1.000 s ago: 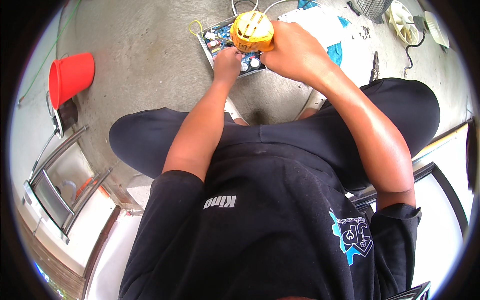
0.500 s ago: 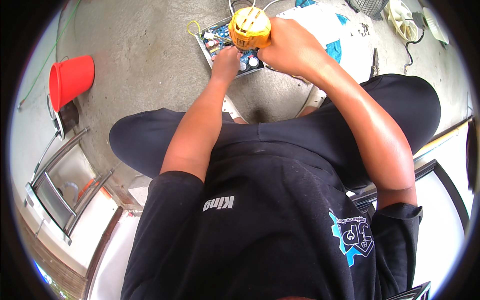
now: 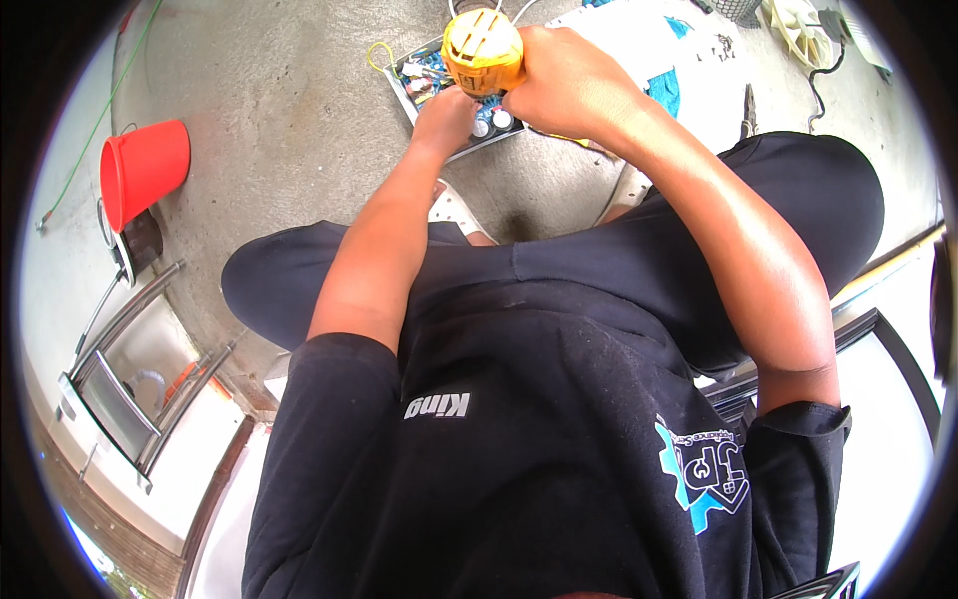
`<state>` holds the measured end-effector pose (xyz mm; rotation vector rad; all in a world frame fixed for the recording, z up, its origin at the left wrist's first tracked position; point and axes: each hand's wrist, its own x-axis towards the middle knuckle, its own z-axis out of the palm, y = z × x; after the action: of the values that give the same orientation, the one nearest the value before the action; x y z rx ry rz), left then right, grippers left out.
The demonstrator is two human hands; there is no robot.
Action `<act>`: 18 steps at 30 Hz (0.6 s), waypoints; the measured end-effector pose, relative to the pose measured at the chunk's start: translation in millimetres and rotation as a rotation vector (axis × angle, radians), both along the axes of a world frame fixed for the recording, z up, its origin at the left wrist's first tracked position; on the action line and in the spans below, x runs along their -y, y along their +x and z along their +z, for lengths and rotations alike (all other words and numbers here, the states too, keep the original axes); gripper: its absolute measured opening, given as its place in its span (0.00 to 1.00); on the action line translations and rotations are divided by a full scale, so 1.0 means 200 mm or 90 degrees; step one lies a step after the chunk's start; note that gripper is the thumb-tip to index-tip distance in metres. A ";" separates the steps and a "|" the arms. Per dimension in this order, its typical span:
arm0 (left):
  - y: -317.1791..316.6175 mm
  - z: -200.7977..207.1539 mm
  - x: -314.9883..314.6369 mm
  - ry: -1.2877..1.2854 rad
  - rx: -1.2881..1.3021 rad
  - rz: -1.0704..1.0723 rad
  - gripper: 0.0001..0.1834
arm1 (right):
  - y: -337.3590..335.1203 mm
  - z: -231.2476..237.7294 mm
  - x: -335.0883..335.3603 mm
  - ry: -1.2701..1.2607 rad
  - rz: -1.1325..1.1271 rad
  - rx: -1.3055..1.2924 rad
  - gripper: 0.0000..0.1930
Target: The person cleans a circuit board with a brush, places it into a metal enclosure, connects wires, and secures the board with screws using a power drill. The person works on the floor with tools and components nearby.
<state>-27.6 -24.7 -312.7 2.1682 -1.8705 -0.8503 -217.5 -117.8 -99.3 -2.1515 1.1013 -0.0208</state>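
My right hand (image 3: 569,85) is wrapped round a yellow power drill (image 3: 483,45), seen from its back end. The drill points down at a blue circuit board (image 3: 427,70) in a shallow grey metal tray (image 3: 402,103) on the floor. Its tip is hidden behind its body. Just below the drill, my left hand (image 3: 444,122) reaches over the tray's near left side with its fingers closed. What they pinch, if anything, is hidden. Beside that hand, round capacitors (image 3: 501,121) stand on the board. A yellow wire loop (image 3: 380,56) sticks out at the tray's far left.
A red bucket (image 3: 146,172) stands at the left, above a metal-framed chair (image 3: 120,384). Pliers (image 3: 748,112) lie right of the tray, near a white sheet (image 3: 609,60), a blue cloth (image 3: 664,92) and loose screws (image 3: 725,47). A pale fan wheel (image 3: 795,30) is at the far right.
The drill and my right hand have shifted slightly left over the board. My left hand has also moved a little left. The whole view has tilted slightly.
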 end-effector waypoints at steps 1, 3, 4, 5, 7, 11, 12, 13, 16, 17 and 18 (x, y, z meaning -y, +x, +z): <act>0.01 0.01 0.01 -0.013 0.047 -0.060 0.10 | 0.00 0.00 0.00 -0.002 -0.007 -0.018 0.19; 0.06 0.03 0.04 -0.022 0.148 -0.189 0.11 | -0.01 0.00 0.01 0.021 -0.001 -0.040 0.20; 0.08 0.04 0.04 -0.045 0.129 -0.199 0.11 | -0.01 0.00 0.01 0.035 0.002 -0.061 0.20; 0.10 0.04 0.05 -0.063 0.113 -0.213 0.12 | -0.01 0.00 0.01 0.033 0.003 -0.059 0.20; 0.13 0.04 0.06 -0.087 0.081 -0.222 0.12 | -0.02 0.01 0.01 0.031 0.004 -0.055 0.19; 0.15 0.03 0.05 -0.116 0.040 -0.216 0.11 | -0.04 0.02 -0.02 0.019 0.000 -0.013 0.20; 0.15 0.03 0.04 -0.112 0.044 -0.213 0.11 | -0.05 0.02 -0.02 0.014 -0.005 -0.016 0.20; 0.14 0.02 0.04 -0.129 0.024 -0.210 0.11 | -0.05 0.02 -0.02 0.009 -0.007 -0.018 0.20; 0.15 0.02 0.03 -0.136 -0.003 -0.194 0.09 | -0.05 0.02 -0.02 0.005 -0.008 -0.011 0.19; 0.15 0.01 0.02 -0.137 -0.007 -0.190 0.09 | -0.05 0.02 -0.02 0.005 -0.005 -0.009 0.19; 0.15 0.00 0.02 -0.146 -0.010 -0.187 0.09 | -0.04 0.02 -0.03 -0.008 0.001 0.005 0.19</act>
<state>2.7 -28.2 -312.5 1.7777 -2.1913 -0.6562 -226.3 -112.4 -96.0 -2.1612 1.0985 -0.0358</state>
